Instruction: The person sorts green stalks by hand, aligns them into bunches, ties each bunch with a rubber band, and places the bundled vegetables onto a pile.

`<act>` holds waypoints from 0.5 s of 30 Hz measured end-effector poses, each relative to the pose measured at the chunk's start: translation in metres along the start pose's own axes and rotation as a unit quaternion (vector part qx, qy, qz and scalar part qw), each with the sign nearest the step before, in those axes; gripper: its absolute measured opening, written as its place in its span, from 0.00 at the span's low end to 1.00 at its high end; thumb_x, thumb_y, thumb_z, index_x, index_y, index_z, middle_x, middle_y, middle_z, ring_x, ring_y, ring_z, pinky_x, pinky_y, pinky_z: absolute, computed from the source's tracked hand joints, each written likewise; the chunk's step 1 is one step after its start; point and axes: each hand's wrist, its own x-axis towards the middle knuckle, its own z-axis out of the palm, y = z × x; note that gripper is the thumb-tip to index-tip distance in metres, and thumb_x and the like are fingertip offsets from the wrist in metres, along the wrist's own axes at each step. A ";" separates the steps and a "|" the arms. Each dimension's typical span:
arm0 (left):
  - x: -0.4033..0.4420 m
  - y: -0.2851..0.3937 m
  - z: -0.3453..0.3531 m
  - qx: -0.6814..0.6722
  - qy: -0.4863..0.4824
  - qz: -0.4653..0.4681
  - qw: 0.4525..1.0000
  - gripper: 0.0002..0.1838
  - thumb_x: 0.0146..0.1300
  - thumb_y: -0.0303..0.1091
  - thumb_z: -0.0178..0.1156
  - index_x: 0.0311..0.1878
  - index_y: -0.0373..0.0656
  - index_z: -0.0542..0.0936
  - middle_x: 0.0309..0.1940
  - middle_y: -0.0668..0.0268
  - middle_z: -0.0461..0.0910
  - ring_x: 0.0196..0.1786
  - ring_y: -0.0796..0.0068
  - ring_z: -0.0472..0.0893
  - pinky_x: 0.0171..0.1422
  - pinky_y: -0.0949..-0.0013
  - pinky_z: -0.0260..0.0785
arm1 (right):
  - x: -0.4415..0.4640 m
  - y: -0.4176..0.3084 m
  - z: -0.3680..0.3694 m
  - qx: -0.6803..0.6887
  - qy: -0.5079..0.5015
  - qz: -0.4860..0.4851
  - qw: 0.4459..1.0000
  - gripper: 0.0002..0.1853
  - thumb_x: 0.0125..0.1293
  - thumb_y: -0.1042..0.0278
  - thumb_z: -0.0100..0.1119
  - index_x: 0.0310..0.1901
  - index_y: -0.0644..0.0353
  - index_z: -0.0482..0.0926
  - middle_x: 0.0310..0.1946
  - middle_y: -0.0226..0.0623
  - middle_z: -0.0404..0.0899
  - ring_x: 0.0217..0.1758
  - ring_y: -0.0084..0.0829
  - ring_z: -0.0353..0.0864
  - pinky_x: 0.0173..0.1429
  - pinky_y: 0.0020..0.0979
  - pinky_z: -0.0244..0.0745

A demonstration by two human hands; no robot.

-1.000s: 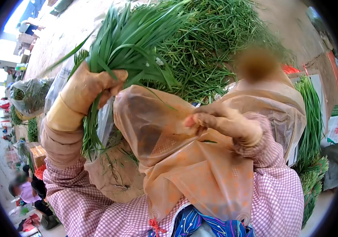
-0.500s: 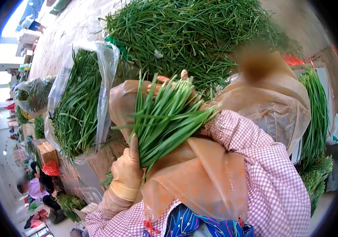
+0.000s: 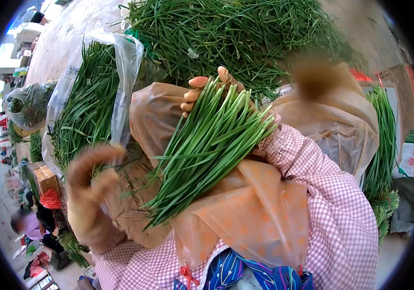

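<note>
A bunch of long green leafy stalks (image 3: 212, 140) lies across my lap, pale cut ends up and to the right, leaf tips down and to the left. My right hand (image 3: 212, 87) is wrapped round it from beneath; its fingertips show at the left and top of the pale ends, and the palm is hidden. To the left of the bunch, my left hand (image 3: 96, 179), in a tan glove, is blurred by motion, its thumb and fingers apart with nothing between them. Beyond it stands an open clear plastic bag (image 3: 132, 55) holding similar green stalks (image 3: 88, 104).
A large heap of loose green stalks (image 3: 236, 34) spreads in front. Tied bundles (image 3: 381, 140) stand at the right. A second filled bag (image 3: 35, 104), a brown box (image 3: 46, 178), red strings (image 3: 51, 198) and a person (image 3: 33, 224) are on the left.
The bunch first hung from my raised left hand, then came down into my right hand. Since then my left hand has let go and moved left, and the stalks lie straighter.
</note>
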 end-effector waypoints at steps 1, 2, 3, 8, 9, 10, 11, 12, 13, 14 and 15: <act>0.017 -0.001 0.008 -0.071 0.066 0.050 0.994 0.34 0.54 0.40 0.69 0.63 0.37 0.72 0.54 0.54 0.79 0.56 0.61 0.78 0.64 0.59 0.68 | 0.000 0.001 0.002 0.006 -0.016 0.007 1.000 0.33 0.73 0.39 0.39 0.63 0.61 0.71 0.57 0.51 0.76 0.65 0.52 0.71 0.71 0.50 0.63; 0.039 -0.003 0.023 -0.143 0.131 0.099 0.976 0.37 0.54 0.42 0.68 0.66 0.38 0.69 0.57 0.53 0.77 0.57 0.62 0.77 0.65 0.59 0.66 | 0.000 0.000 0.003 0.010 -0.027 0.012 1.000 0.33 0.73 0.39 0.39 0.62 0.61 0.72 0.56 0.51 0.77 0.64 0.52 0.72 0.70 0.50 0.64; 0.063 -0.001 0.042 -0.209 0.085 0.111 0.968 0.40 0.53 0.38 0.69 0.69 0.40 0.66 0.60 0.53 0.74 0.60 0.62 0.75 0.66 0.60 0.65 | 0.000 -0.001 0.004 0.011 -0.033 0.019 0.999 0.32 0.73 0.39 0.40 0.61 0.62 0.72 0.55 0.50 0.78 0.63 0.51 0.73 0.69 0.49 0.65; 0.095 0.002 0.143 -0.457 -0.141 -0.049 0.877 0.53 0.47 0.28 0.73 0.76 0.42 0.52 0.68 0.62 0.62 0.69 0.70 0.63 0.74 0.66 0.52 | -0.016 -0.001 0.034 -0.052 0.076 -0.001 0.996 0.29 0.72 0.42 0.45 0.55 0.63 0.76 0.47 0.46 0.83 0.54 0.44 0.80 0.60 0.43 0.76; 0.103 -0.007 0.147 -0.455 -0.183 -0.071 0.869 0.53 0.48 0.29 0.73 0.75 0.41 0.52 0.69 0.62 0.61 0.71 0.69 0.62 0.76 0.66 0.49 | -0.023 -0.002 0.047 -0.086 0.160 -0.011 0.983 0.27 0.71 0.43 0.49 0.51 0.64 0.78 0.43 0.44 0.84 0.49 0.40 0.84 0.55 0.40 0.81; 0.103 -0.011 0.153 -0.487 -0.219 -0.103 0.839 0.52 0.49 0.30 0.72 0.75 0.40 0.52 0.70 0.62 0.61 0.71 0.69 0.61 0.76 0.66 0.48 | -0.030 -0.005 0.053 -0.101 0.165 -0.007 0.981 0.26 0.70 0.44 0.52 0.51 0.62 0.78 0.43 0.44 0.84 0.48 0.37 0.84 0.53 0.39 0.82; 0.100 -0.011 0.160 -0.519 -0.253 -0.136 0.805 0.51 0.50 0.32 0.71 0.75 0.39 0.52 0.70 0.62 0.61 0.72 0.68 0.60 0.77 0.65 0.47 | -0.037 -0.009 0.047 -0.133 0.189 0.004 0.973 0.28 0.70 0.43 0.51 0.53 0.63 0.76 0.43 0.44 0.84 0.48 0.37 0.84 0.53 0.38 0.81; 0.096 -0.008 0.163 -0.519 -0.265 -0.139 0.801 0.51 0.51 0.34 0.71 0.75 0.39 0.52 0.69 0.62 0.62 0.72 0.68 0.61 0.77 0.65 0.48 | -0.044 -0.012 0.061 -0.153 0.214 -0.003 0.965 0.29 0.70 0.41 0.50 0.55 0.63 0.74 0.43 0.45 0.83 0.48 0.37 0.84 0.53 0.38 0.81; 0.092 -0.006 0.166 -0.519 -0.276 -0.143 0.796 0.51 0.51 0.36 0.70 0.75 0.38 0.51 0.69 0.61 0.62 0.72 0.69 0.61 0.76 0.64 0.49 | -0.051 -0.015 0.076 -0.172 0.237 -0.009 0.956 0.31 0.70 0.40 0.49 0.57 0.63 0.72 0.43 0.46 0.83 0.48 0.38 0.84 0.53 0.38 0.81; 0.089 -0.005 0.170 -0.522 -0.269 -0.126 0.799 0.48 0.53 0.38 0.68 0.74 0.38 0.54 0.67 0.60 0.66 0.69 0.69 0.65 0.75 0.64 0.53 | -0.058 -0.022 0.078 -0.209 0.215 -0.027 0.954 0.36 0.68 0.35 0.47 0.61 0.62 0.67 0.47 0.50 0.81 0.49 0.40 0.83 0.53 0.38 0.82; 0.089 -0.004 0.170 -0.522 -0.273 -0.129 0.798 0.48 0.53 0.38 0.68 0.74 0.38 0.54 0.67 0.60 0.66 0.69 0.69 0.65 0.75 0.64 0.53 | -0.068 -0.041 0.074 -0.266 0.213 -0.019 0.940 0.41 0.66 0.29 0.43 0.65 0.60 0.64 0.52 0.51 0.78 0.53 0.41 0.80 0.57 0.40 0.78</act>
